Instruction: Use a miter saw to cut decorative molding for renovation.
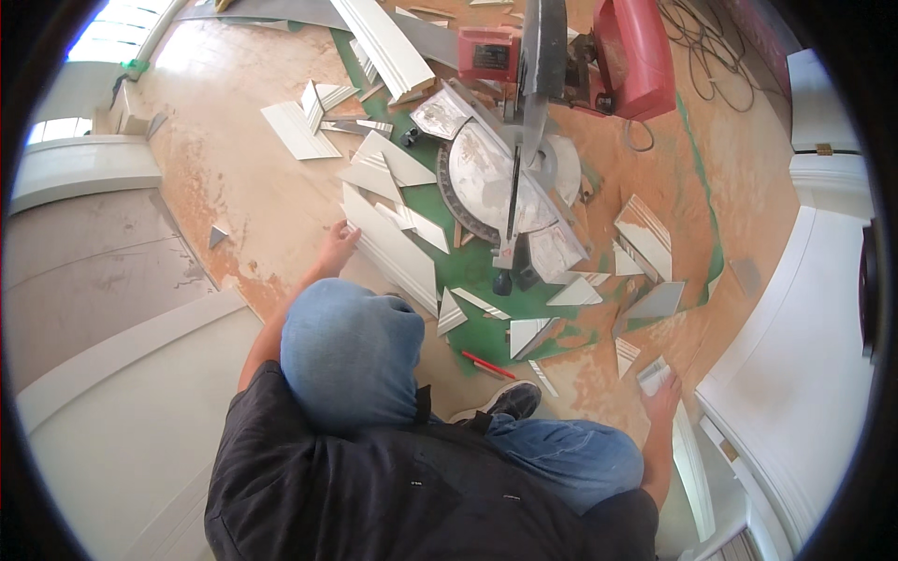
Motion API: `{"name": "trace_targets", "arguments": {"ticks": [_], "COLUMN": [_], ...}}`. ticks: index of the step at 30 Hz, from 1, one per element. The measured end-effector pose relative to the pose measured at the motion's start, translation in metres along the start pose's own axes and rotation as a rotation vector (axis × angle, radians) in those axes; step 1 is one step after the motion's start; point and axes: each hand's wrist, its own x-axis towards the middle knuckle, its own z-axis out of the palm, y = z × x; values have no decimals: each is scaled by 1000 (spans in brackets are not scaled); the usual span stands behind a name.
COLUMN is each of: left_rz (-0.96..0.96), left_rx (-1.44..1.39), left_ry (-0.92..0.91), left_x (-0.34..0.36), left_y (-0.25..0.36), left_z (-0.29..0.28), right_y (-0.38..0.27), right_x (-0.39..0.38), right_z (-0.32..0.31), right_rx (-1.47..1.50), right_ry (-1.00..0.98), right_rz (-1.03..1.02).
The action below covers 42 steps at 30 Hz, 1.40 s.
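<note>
My left hand is closed with fingertips and thumb at the far left edge of a long white trim board, which has slanted ends and lies left of the miter saw. Low on the right, my right hand grips a small white trim offcut near the floor. Just beside it lies another little grooved offcut. The saw's red handle and dark blade guard rise at the far side, above its round table.
Several trim offcuts lie scattered around the saw on a green sheet. A red pencil-like stick rests before my shoe. A cable coils at the far right. White panels flank the right side.
</note>
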Motion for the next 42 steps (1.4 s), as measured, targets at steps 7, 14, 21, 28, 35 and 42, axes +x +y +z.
{"name": "trace_targets", "arguments": {"ticks": [7, 14, 21, 28, 35, 42], "left_rz": [85, 48, 239, 168, 358, 474], "left_rx": [75, 115, 332, 253, 176, -30], "left_ry": [-47, -51, 145, 102, 90, 24], "left_x": [9, 28, 53, 34, 67, 180], "left_y": [-14, -25, -30, -2, 55, 247], "left_z": [-7, -14, -22, -54, -48, 11], "right_y": [-27, -91, -127, -156, -138, -73], "right_x": [-56, -93, -77, -56, -46, -93], "right_z": [-14, -48, -33, 0, -9, -65], "right_rx": [-2, 89, 65, -23, 152, 132], "right_ry": [23, 54, -51, -117, -107, -12], "right_rz": [-150, -283, -303, -206, -316, -41]}}
